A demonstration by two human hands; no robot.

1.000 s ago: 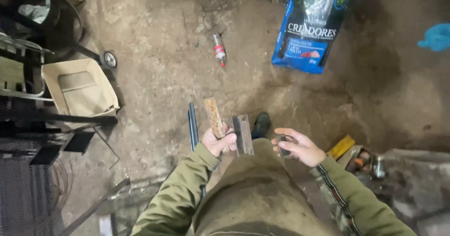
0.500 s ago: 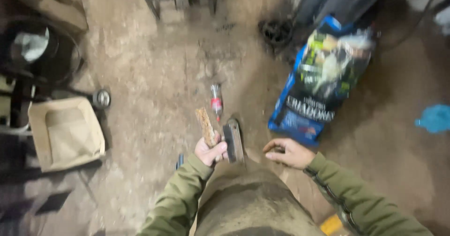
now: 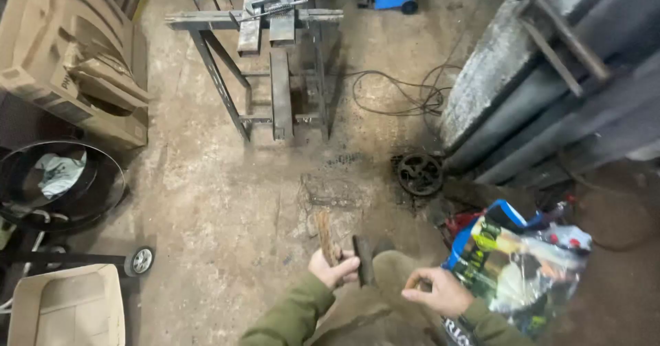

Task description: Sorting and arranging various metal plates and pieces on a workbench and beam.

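Cardboard box (image 3: 65,311) at the lower left stands open and looks bare inside, while the black bin (image 3: 62,184) above it holds something pale and crumpled. Near centre, the left hand (image 3: 332,269) grips a rusty, stiff, heavy-looking hammer (image 3: 328,239) low on its handle beside a dark flat block (image 3: 363,260). The right hand (image 3: 433,289) curls around something small I cannot identify, next to a bulging blue printed bag (image 3: 522,270).

You are standing in a workshop. The concrete floor (image 3: 227,202) is dirty and stained. A metal work stand (image 3: 265,57) holds steel pieces and tools. Long metal bars (image 3: 550,92) lean at your right. Black cables (image 3: 399,92) lie on the ground near a rusty wheel (image 3: 419,174).
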